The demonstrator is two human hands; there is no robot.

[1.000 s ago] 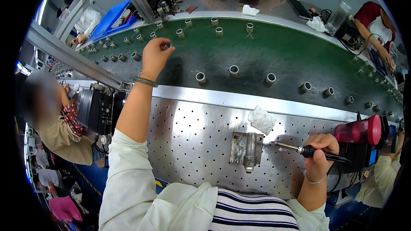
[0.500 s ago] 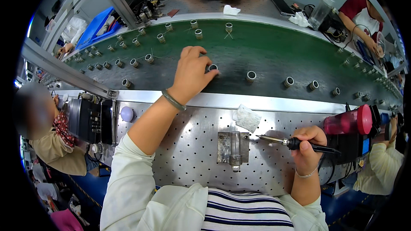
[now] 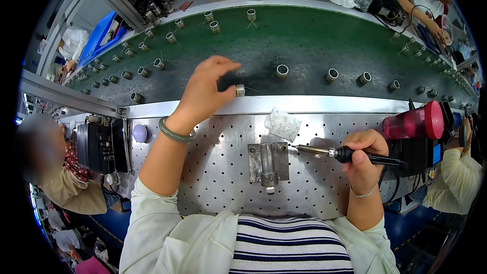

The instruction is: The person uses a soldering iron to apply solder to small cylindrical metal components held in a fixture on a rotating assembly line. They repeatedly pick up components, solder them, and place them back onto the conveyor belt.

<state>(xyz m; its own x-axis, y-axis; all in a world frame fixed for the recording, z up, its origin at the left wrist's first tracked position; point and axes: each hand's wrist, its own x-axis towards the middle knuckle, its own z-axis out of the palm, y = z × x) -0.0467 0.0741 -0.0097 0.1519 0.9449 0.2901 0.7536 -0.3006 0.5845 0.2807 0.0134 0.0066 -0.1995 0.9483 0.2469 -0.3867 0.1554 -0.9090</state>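
Observation:
My left hand [image 3: 205,89] reaches over the green belt, thumb and fingers spread. Just past its thumb tip, a small metal cylinder with thin wire leads [image 3: 240,90] lies tipped over by the belt's near edge; whether the thumb touches it I cannot tell. My right hand [image 3: 366,155] grips a soldering iron [image 3: 342,153] by its black handle, tip pointing left. Left of the tip, a metal fixture with a rounded bar [image 3: 268,165] sits on the perforated metal worktop [image 3: 213,182]. A crumpled whitish cloth or pad [image 3: 283,124] lies behind it.
Several similar cylinders stand along the belt [image 3: 213,50], one being an upright cylinder [image 3: 282,71]. On the right are a pink-lidded jar [image 3: 413,120] and a black station [image 3: 413,172]. A purple knob [image 3: 140,133] is at left. Co-workers sit across and beside me.
My left hand has drawn back toward the belt's near edge. The cylinder by its thumb is now nearer to me and tipped over. My view has shifted slightly; the right hand still holds the iron.

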